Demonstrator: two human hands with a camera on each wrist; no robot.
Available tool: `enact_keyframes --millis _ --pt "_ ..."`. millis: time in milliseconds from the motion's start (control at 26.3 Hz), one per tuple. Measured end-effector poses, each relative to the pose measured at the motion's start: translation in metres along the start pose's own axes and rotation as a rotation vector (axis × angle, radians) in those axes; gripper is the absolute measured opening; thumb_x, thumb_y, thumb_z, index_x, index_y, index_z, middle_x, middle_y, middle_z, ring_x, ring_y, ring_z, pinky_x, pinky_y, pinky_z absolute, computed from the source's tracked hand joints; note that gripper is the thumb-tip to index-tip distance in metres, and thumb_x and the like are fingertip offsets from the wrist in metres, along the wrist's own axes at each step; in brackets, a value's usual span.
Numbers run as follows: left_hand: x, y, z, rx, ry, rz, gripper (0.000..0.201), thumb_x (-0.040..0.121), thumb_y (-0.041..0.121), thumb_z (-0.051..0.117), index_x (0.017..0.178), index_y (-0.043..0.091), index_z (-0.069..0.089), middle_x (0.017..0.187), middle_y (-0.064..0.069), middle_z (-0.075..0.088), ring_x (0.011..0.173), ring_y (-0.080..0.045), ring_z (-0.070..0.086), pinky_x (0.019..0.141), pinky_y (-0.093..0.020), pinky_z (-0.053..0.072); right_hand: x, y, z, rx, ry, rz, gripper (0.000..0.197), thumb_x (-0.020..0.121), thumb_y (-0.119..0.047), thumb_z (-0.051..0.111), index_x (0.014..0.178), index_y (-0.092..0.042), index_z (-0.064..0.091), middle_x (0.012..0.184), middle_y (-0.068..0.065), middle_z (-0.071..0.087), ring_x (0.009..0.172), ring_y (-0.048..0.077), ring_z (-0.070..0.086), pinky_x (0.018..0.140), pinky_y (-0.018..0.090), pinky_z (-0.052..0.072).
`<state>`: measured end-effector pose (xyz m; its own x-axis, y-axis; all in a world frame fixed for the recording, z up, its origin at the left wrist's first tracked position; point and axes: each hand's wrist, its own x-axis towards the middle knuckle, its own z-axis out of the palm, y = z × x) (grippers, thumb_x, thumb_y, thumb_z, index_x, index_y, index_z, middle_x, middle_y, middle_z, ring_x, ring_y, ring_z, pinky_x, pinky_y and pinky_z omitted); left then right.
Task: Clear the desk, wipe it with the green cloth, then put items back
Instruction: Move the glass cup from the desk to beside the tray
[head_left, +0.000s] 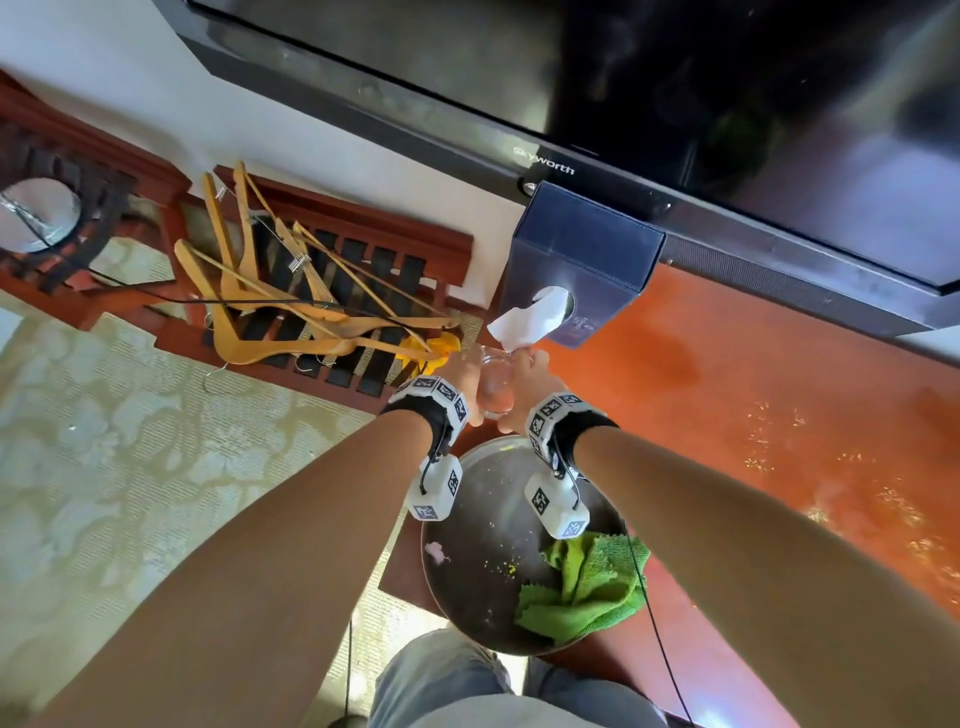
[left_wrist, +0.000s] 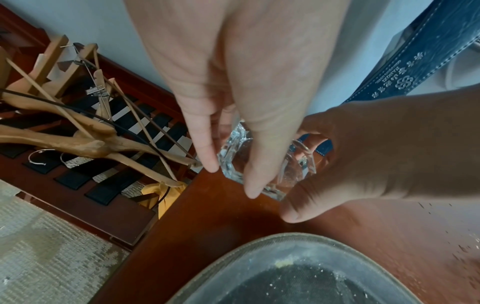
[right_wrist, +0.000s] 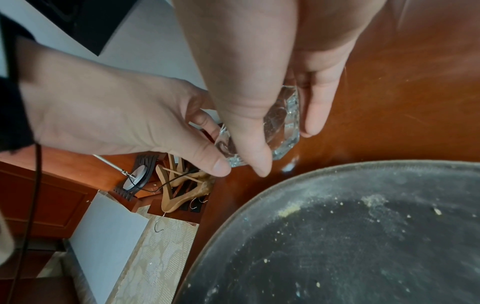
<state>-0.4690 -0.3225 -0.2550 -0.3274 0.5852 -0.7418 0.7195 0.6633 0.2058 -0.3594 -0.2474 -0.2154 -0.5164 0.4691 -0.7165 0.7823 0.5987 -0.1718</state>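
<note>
A clear cut-glass dish (head_left: 493, 382) (left_wrist: 292, 168) (right_wrist: 287, 123) is held between both hands, low over the far-left corner of the red-brown desk (head_left: 727, 415). My left hand (head_left: 457, 374) (left_wrist: 232, 181) pinches its left side with thumb and fingers. My right hand (head_left: 530, 374) (right_wrist: 285, 150) grips the right side. Whether the dish touches the wood is hidden. The green cloth (head_left: 587, 587) lies crumpled in a round metal tray (head_left: 480, 519) at the desk's near edge, below my wrists.
A dark blue tissue box (head_left: 582, 260) with a tissue sticking out stands just behind the dish, under a large TV (head_left: 675, 78). Yellow crumbs (head_left: 779, 441) dot the desk to the right. Wooden hangers (head_left: 270, 291) lie on a slatted rack on the floor to the left.
</note>
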Motion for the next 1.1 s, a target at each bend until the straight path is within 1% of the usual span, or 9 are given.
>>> enact_keyframes --millis 190,381,495,571,648,762,838,914,1105 --pt "-0.003 0.0 0.003 -0.033 0.017 -0.003 0.1 0.071 0.018 0.083 0.148 0.021 0.02 0.147 -0.013 0.036 0.126 -0.035 0.052 0.097 -0.045 0.051 0.004 -0.001 0.002 0.004 0.016 0.001 0.095 0.073 -0.026 0.084 0.147 -0.012 0.025 0.137 0.009 0.033 0.116 0.029 0.051 0.09 0.039 0.054" --pt "-0.018 0.001 -0.001 0.008 0.06 0.007 0.094 0.072 0.022 0.082 0.147 0.017 0.026 0.143 -0.012 0.041 0.122 -0.033 0.054 0.095 -0.043 0.052 -0.003 0.003 0.0 0.044 0.059 0.018 0.078 0.083 -0.033 0.074 0.143 -0.007 0.032 0.133 0.009 0.038 0.123 0.025 0.046 0.096 0.036 0.048" --pt "-0.041 0.006 -0.01 0.083 0.105 0.056 0.075 0.073 0.027 0.079 0.137 0.018 0.04 0.128 -0.007 0.056 0.108 -0.03 0.062 0.088 -0.042 0.055 -0.022 0.01 -0.009 0.009 0.088 -0.03 0.039 0.089 -0.034 0.061 0.124 -0.016 0.055 0.123 0.006 0.054 0.107 0.023 0.056 0.085 0.033 0.051" --pt "-0.054 0.01 -0.019 0.114 0.12 0.087 0.06 0.073 0.027 0.077 0.127 0.019 0.05 0.115 -0.003 0.062 0.098 -0.028 0.064 0.083 -0.039 0.056 -0.035 0.016 -0.014 0.005 0.094 -0.034 0.028 0.09 -0.031 0.06 0.115 -0.019 0.063 0.112 0.004 0.066 0.093 0.021 0.063 0.073 0.028 0.051" --pt "-0.068 0.019 -0.032 0.158 0.126 0.133 0.049 0.071 0.037 0.072 0.116 0.023 0.057 0.106 0.001 0.066 0.092 -0.026 0.065 0.08 -0.039 0.056 -0.055 0.023 -0.025 0.008 0.097 -0.026 0.039 0.09 -0.032 0.061 0.127 -0.02 0.059 0.122 0.003 0.066 0.104 0.023 0.064 0.081 0.031 0.052" --pt "-0.098 0.047 -0.049 0.248 0.146 0.209 0.041 0.071 0.054 0.049 0.093 0.021 0.061 0.091 -0.001 0.068 0.08 -0.025 0.065 0.072 -0.037 0.055 -0.098 0.04 -0.043 -0.001 0.103 0.01 0.047 0.095 -0.029 0.056 0.137 -0.01 0.052 0.135 0.009 0.057 0.12 0.029 0.057 0.096 0.036 0.049" --pt "-0.114 0.066 -0.061 0.307 0.183 0.235 0.035 0.077 0.047 0.054 0.099 0.02 0.059 0.099 0.0 0.065 0.087 -0.025 0.062 0.075 -0.036 0.053 -0.121 0.053 -0.053 0.005 0.123 0.02 0.05 0.094 -0.03 0.058 0.139 -0.01 0.05 0.137 0.011 0.056 0.122 0.029 0.056 0.096 0.036 0.049" --pt "-0.133 0.088 -0.075 0.345 0.226 0.277 0.043 0.074 0.041 0.067 0.111 0.021 0.057 0.106 0.0 0.06 0.092 -0.026 0.061 0.079 -0.038 0.055 -0.144 0.067 -0.063 0.01 0.142 0.029 0.055 0.092 -0.032 0.06 0.141 -0.014 0.048 0.137 0.008 0.056 0.12 0.027 0.057 0.094 0.036 0.05" --pt "-0.193 0.173 -0.095 0.449 0.282 0.438 0.037 0.078 0.03 0.069 0.112 0.017 0.062 0.107 -0.005 0.067 0.095 -0.028 0.064 0.077 -0.033 0.053 -0.221 0.124 -0.087 0.038 0.247 0.052 0.054 0.087 -0.03 0.067 0.137 -0.018 0.051 0.136 0.006 0.055 0.121 0.026 0.055 0.099 0.041 0.048"
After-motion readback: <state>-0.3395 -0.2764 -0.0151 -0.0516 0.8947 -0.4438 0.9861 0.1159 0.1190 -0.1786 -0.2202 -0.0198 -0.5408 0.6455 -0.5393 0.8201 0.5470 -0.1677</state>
